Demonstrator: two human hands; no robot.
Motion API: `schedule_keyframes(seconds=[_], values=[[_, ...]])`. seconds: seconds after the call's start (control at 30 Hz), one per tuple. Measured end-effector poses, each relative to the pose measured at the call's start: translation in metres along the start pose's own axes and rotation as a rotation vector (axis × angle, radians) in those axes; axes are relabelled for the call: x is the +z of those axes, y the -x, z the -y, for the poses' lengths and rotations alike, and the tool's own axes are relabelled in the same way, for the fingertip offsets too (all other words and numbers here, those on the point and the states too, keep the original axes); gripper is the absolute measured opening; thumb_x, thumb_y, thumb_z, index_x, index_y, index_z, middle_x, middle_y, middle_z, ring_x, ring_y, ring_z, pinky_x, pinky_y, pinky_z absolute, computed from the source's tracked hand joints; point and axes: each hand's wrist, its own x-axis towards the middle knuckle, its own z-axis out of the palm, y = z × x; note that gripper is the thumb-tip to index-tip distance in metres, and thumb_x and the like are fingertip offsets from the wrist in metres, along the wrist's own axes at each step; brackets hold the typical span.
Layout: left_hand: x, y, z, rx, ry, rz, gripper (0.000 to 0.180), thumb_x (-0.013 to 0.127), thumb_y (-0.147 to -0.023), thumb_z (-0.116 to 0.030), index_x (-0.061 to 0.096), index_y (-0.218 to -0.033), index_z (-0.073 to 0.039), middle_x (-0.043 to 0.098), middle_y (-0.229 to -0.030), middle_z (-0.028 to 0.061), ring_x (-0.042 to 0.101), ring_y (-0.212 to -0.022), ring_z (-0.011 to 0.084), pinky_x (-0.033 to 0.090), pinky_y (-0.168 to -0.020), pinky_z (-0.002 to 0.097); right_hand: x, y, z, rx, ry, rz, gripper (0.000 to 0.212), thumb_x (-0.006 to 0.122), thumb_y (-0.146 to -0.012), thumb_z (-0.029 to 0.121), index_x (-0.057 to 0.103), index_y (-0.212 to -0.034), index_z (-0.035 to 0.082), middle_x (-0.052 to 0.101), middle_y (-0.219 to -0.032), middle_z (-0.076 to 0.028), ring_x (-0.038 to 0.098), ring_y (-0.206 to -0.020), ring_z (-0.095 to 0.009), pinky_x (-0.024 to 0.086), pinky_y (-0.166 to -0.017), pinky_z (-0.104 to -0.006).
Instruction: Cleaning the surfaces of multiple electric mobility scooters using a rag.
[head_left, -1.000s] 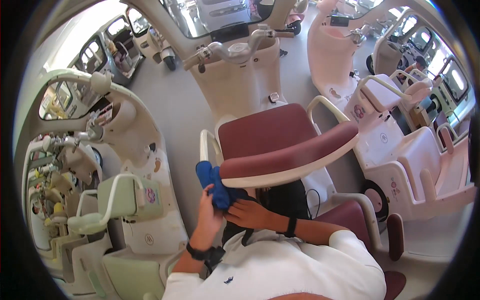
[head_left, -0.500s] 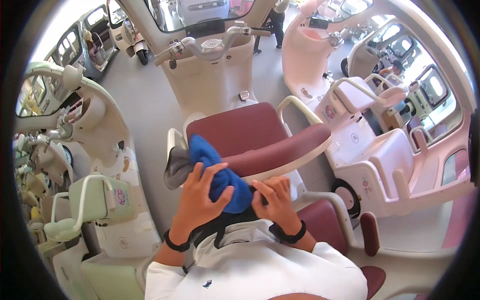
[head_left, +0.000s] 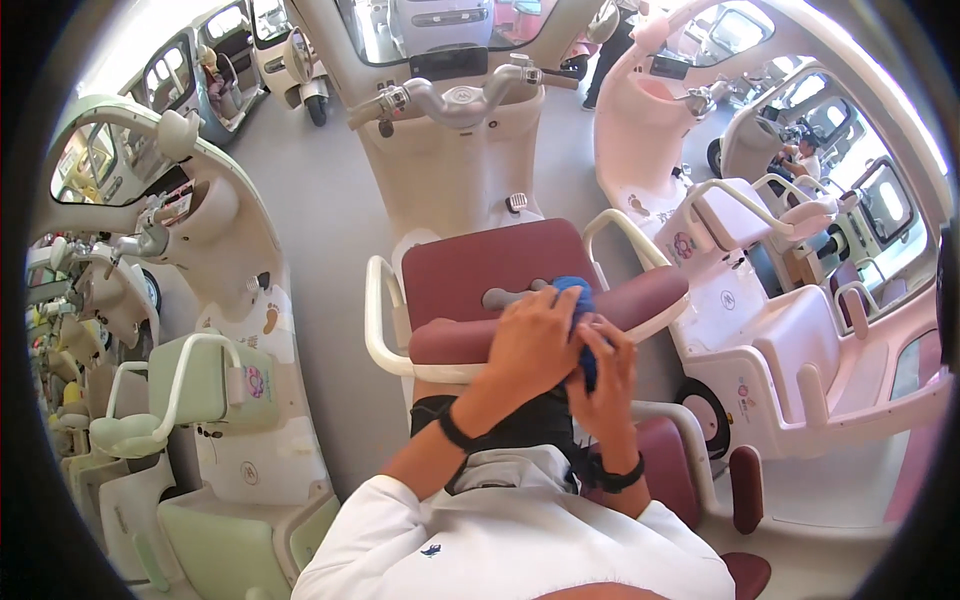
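A bunched blue cloth (head_left: 571, 287) is between my two hands, over the right part of the maroon seat's backrest (head_left: 640, 300). My left hand (head_left: 535, 342) comes across from the left with its fingers closed on the cloth. On the right, my right hand (head_left: 606, 372) pinches the cloth's lower part with bent fingers. A grey piece (head_left: 504, 298) sticks out past my left fingers over the maroon seat cushion (head_left: 480, 262); whether it belongs to the cloth is hard to tell.
Cream armrests (head_left: 382, 310) flank the seat, and handlebars (head_left: 460, 100) stand ahead of it. A green-seated vehicle (head_left: 215, 385) is to my left, a pink one (head_left: 765, 330) to my right. A person (head_left: 800, 160) sits at the far right; another person's legs (head_left: 608, 60) show behind.
Both hands have moved right and forward with the blue cloth, from the backrest's left end to its right part. The cloth is now bunched smaller, and my left fingers have closed on it.
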Motion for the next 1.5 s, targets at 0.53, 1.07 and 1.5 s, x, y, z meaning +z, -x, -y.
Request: schedule_keyframes(seconds=[0.53,1.07,1.5], values=[[-0.104,0.07,0.12,-0.437,-0.461,0.137,0.03,0.042,-0.097,-0.024,0.059,-0.098,0.0,0.058,-0.093,0.023,0.058,-0.088,0.0414,0.047,-0.076,0.0462,0.057,-0.033,0.06,-0.469,-0.11,0.113,0.019,0.064,-0.074,0.016,0.062,-0.093,0.014,0.057,-0.121,-0.007,0.057,-0.111,-0.03,0.046,-0.093,-0.0406],[0.066,-0.068,-0.057,0.247,-0.238,-0.147,0.027,0.059,-0.085,-0.029,0.055,-0.102,-0.009,0.058,-0.091,0.0106,0.058,-0.088,0.0295,0.043,-0.075,0.0412,-0.048,-0.049,-0.134,0.052,-0.26,-0.173,0.024,0.056,-0.07,0.006,0.055,-0.093,0.0,0.065,-0.099,-0.017,0.06,-0.097,-0.032,0.044,-0.09,-0.0352],[-0.045,0.048,0.023,0.106,-0.096,-0.293,0.031,0.065,-0.083,-0.03,0.053,-0.086,-0.002,0.057,-0.08,0.013,0.055,-0.079,0.0303,0.04,-0.072,0.0394,0.027,-0.091,0.009,-0.103,-0.048,0.304,0.03,0.052,-0.071,0.006,0.06,-0.099,0.01,0.063,-0.086,-0.016,0.059,-0.081,-0.038,0.046,-0.074,-0.0435]])
